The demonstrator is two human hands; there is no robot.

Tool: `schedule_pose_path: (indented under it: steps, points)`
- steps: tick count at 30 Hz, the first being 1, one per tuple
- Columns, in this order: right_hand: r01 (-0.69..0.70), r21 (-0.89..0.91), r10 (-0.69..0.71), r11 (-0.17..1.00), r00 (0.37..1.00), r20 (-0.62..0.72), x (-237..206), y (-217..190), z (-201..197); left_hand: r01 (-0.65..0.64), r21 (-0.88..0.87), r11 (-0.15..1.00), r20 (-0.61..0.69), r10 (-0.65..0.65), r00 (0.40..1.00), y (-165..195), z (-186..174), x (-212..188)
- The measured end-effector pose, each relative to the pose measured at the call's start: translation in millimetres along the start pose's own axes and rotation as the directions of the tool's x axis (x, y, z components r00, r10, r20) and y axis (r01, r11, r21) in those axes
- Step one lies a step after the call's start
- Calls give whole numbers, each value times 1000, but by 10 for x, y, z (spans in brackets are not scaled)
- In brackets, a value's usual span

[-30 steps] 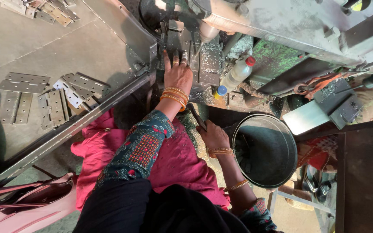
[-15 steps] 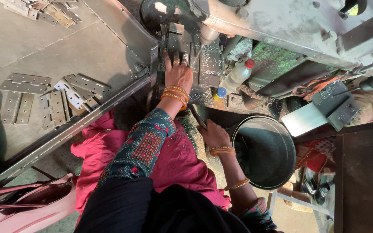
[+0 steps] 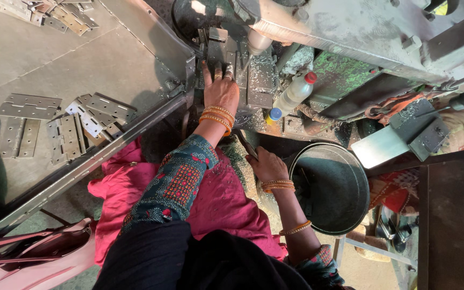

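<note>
Left hand [image 3: 220, 91] is laid flat, fingers spread narrow, on the dark metal bed of the press machine [image 3: 350, 37]; fingertips [image 3: 217, 70] are touching a small metal workpiece [image 3: 229, 70] at the die area. Whether the piece is pinched or only pressed down cannot be told. Orange bangles are seen at the wrist, a teal patterned sleeve [image 3: 175, 182] behind it.

Right hand [image 3: 267, 165] is held lower, nearer the body, closed around a thin dark tool handle [image 3: 245, 144] that is angled up toward the left hand. What sits at the tool's tip is hidden.

Just right of the right hand, a round dark metal bucket [image 3: 331, 185] is placed, its rim close to the knuckles. Contents are too dark to make out.

Right of the left hand, a white plastic bottle with a red cap [image 3: 295, 92] is leaned against the machine, with a blue-capped piece [image 3: 275, 114] below it. Metal swarf is scattered around both.

Left of the left hand, beyond a long angled steel rail [image 3: 98, 161], flat steel hinges [image 3: 73, 126] are spread on the grey table [image 3: 55, 64]. More hinges [image 3: 55, 12] are piled at the far left corner.

Below both hands, pink cloth [image 3: 216, 198] is draped over the lap.
</note>
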State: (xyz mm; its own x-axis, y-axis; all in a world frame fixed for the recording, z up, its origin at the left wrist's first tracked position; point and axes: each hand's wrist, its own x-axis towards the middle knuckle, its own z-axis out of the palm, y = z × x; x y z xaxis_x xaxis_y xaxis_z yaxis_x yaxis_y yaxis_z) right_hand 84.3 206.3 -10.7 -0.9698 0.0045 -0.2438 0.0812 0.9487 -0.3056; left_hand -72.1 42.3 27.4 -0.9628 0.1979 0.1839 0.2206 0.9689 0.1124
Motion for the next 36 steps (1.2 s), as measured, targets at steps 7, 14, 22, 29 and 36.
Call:
schedule_pose_path:
  steps: [7,14,22,29,36]
  points:
    - [2,15,-2,1000,1000,5,-4,-7,-18,40,-83,996,74,-34,997,-55,-100,43]
    - [21,18,-21,1000,1000,-22,-34,0,-22,43,-77,996,10,-43,999,-48,102,4]
    - [5,20,-5,1000,1000,9,-77,-37,-41,-2,-44,999,-102,-3,995,-33,179,91]
    - [-5,26,5,1000,1000,16,-86,-7,-42,-27,26,999,-124,30,992,-12,59,-36]
    - [-100,115,96,988,995,37,-162,58,247,-31,17,999,-129,33,991,-3,138,-57]
